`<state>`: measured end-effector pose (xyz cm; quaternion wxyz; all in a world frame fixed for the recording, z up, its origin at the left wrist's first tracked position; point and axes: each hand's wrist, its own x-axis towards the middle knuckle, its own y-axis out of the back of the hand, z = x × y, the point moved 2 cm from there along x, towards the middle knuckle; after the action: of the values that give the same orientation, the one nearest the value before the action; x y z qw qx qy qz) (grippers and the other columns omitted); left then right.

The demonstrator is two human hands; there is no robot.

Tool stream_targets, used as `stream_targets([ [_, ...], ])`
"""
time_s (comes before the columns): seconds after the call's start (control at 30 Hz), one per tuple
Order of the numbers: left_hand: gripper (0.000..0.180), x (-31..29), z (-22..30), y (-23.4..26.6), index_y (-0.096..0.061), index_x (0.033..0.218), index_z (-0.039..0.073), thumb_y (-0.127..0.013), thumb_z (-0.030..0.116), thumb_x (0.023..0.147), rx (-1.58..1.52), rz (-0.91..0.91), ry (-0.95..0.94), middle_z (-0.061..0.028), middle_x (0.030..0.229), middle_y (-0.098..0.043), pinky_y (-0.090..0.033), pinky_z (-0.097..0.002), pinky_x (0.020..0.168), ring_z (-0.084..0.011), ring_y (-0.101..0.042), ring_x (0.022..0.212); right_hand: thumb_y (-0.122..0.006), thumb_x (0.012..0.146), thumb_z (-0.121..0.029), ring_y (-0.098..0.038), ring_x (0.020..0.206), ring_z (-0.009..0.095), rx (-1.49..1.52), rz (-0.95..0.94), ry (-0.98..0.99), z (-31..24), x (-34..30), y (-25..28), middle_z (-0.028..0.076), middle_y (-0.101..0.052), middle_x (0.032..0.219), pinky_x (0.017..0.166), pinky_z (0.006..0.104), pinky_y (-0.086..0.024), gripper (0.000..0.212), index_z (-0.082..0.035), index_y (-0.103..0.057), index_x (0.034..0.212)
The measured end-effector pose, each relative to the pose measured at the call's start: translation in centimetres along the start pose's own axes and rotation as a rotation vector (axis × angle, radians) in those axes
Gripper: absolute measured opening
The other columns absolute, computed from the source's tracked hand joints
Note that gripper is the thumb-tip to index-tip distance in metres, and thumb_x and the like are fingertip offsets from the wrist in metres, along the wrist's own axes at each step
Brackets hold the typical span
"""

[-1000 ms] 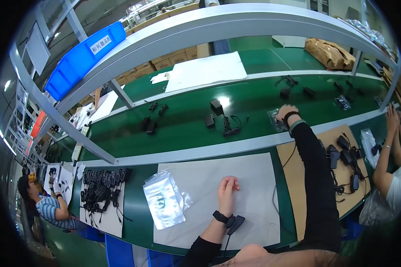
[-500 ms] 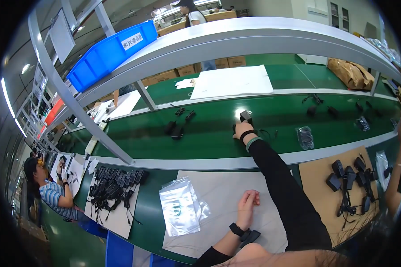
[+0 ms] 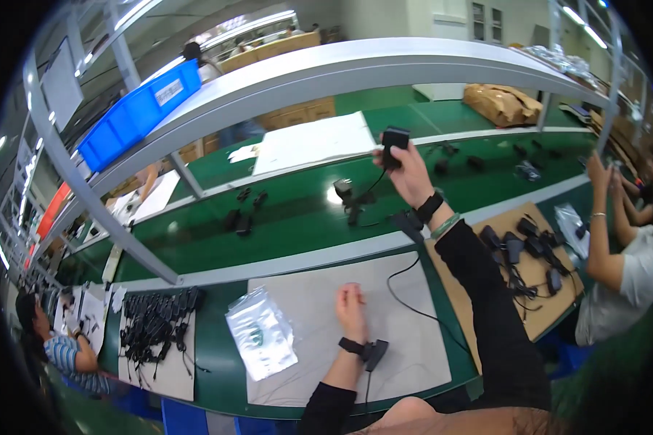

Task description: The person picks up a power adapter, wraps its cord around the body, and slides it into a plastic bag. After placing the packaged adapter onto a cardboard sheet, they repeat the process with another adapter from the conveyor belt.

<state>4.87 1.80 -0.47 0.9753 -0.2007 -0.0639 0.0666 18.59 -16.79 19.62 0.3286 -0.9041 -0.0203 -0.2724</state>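
Black, box-shaped plastic power adapter, gripped in my right hand above the glossy green tabletop. I judge it light, rigid, smooth; best held by its sides. My left hand curls loosely, contents indeterminable. The long grey metal shelf restricts lifting.

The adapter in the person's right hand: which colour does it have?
The adapter in the right hand is black; it shows best in the head view.
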Motion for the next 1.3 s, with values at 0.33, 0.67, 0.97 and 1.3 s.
stream_targets([
  [0.33, 0.033, -5.0, 4.1, -4.1, -0.047, 0.111, 0.001, -0.058, 0.005, 0.08, 0.408, -0.679, -0.217, -0.0077, 0.096, -0.053, -0.042, -0.0278, 0.075, -0.0164, -0.051, 0.083, -0.049, 0.09, -0.009, -0.056, 0.1, 0.026, 0.306, 0.027, -0.443, -0.7, -18.8, -1.3, 0.012, -0.052, 0.11, 0.089, 0.0389, -0.048, 0.035, -0.003, -0.039, 0.123],
  [0.67, 0.009, -4.4, 2.0, -4.2, -0.049, 0.095, 0.005, -0.046, 0.013, 0.091, 0.015, -0.599, 0.338, 0.0014, 0.066, -0.042, -0.028, -0.0217, 0.041, -0.0063, -0.033, 0.048, -0.047, 0.093, -0.019, -0.051, 0.108, 0.02, 0.178, 0.29, -0.227, -0.7, -22.7, 8.0, 0.01, -0.05, 0.117, 0.092, 0.0325, -0.042, 0.039, -0.004, -0.038, 0.127],
  [0.97, 0.013, -4.6, 0.4, -6.1, -0.047, 0.099, 0.012, -0.043, 0.024, 0.095, -0.042, -0.252, 0.303, 0.0041, 0.069, -0.038, -0.03, -0.0188, 0.049, -0.0048, -0.036, 0.057, -0.061, 0.083, -0.017, -0.049, 0.097, 0.013, -0.509, -0.044, -0.23, -0.7, -25.1, 6.8, 0.007, -0.049, 0.105, 0.085, 0.027, -0.042, 0.042, -0.001, -0.041, 0.116],
  [1.3, 0.032, -5.2, 0.2, -4.2, -0.042, 0.126, 0.005, -0.041, 0.015, 0.095, 0.155, -0.26, -0.047, -0.0016, 0.105, -0.054, -0.042, -0.0208, 0.07, -0.007, -0.048, 0.077, -0.062, 0.077, -0.015, -0.052, 0.083, 0.026, -1.026, -0.043, -0.039, 0.5, -25.1, 3.5, 0.013, -0.048, 0.091, 0.072, 0.0303, -0.043, 0.035, 0.001, -0.046, 0.104],
])
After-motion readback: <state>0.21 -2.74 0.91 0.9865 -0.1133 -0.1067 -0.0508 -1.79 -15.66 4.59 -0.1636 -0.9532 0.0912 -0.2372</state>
